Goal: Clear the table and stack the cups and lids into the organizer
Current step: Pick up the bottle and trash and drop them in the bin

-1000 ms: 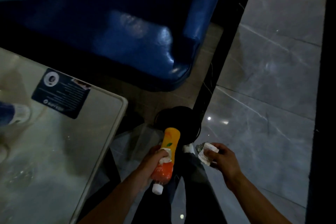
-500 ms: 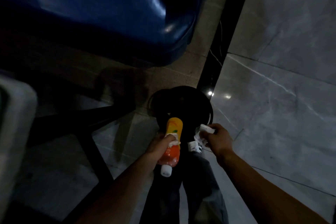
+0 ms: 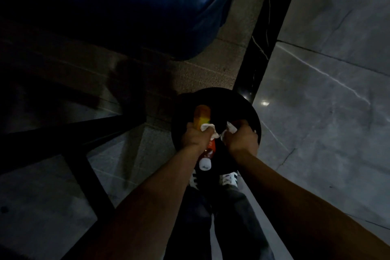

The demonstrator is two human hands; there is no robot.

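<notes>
Left hand [image 3: 195,136] over black round bin [image 3: 251,112], fingers wrapped around orange bottle [image 3: 203,116] plus white crumpled tissue [image 3: 207,127]; bottle's white cap [image 3: 205,164] points toward person. Right hand [image 3: 240,138] beside it above bin, fingers clenched on white crumpled paper [image 3: 231,127]. Blue seat [image 3: 126,2] beyond bin.

My forearms are bare, with no sleeves reaching my left hand [image 3: 195,136] or right hand [image 3: 240,138]. I wear dark grey trousers [image 3: 230,217] and white sneakers [image 3: 228,179] with dark side stripes.
</notes>
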